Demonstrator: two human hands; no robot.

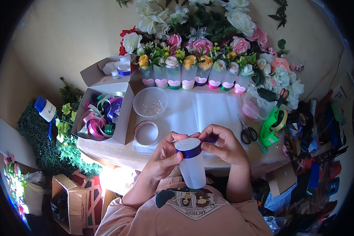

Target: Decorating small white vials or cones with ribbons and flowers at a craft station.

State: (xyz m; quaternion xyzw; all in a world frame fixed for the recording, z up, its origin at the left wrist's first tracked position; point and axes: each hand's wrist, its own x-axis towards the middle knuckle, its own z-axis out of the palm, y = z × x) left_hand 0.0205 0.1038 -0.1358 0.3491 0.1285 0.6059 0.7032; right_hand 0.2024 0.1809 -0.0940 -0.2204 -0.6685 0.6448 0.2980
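Between my hands, close to my chest, is a translucent white cylinder (193,174) with a white disc (187,144) at its upper end. A dark purple satin ribbon (192,153) runs around that end. My left hand (165,156) grips the cylinder, its thumb pressing on the ribbon. With thumb and fingers my right hand (224,144) pinches the loose ribbon end at the cylinder's right side. Just beyond my hands lie translucent sheets (177,109) on the cloth-covered table (106,150).
A row of finished tubes with artificial roses (188,77) lines the back. At left stand a ribbon box (126,118), a plastic bowl (150,102) and a tape roll (146,133). Black scissors (248,134) and a green tape dispenser (268,129) lie right.
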